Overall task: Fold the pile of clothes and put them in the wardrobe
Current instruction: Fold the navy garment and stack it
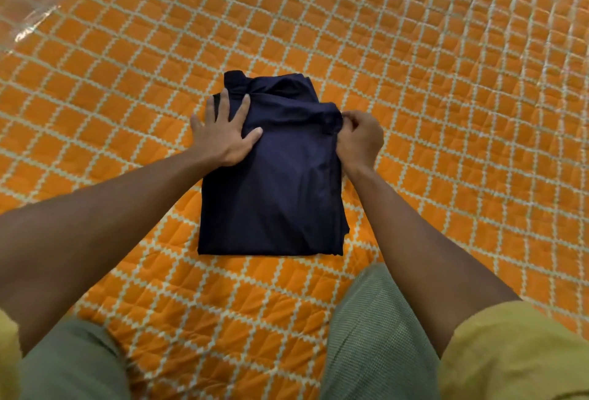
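A dark navy garment [271, 195] lies folded into a rough rectangle on the orange quilt in the middle of the view. My left hand [221, 135] rests flat on its upper left part, fingers spread and straight. My right hand [358, 139] is at the garment's upper right edge, fingers curled, pinching a bunched fold of the navy cloth. The far end of the garment is rumpled, with a small flap sticking out at the top left.
The orange quilt with a white diamond grid [446, 96] covers the bed all around. My knees in grey-green trousers [376, 336] kneel on its near edge. A shiny plastic-looking sheet [28, 13] lies at the far left corner.
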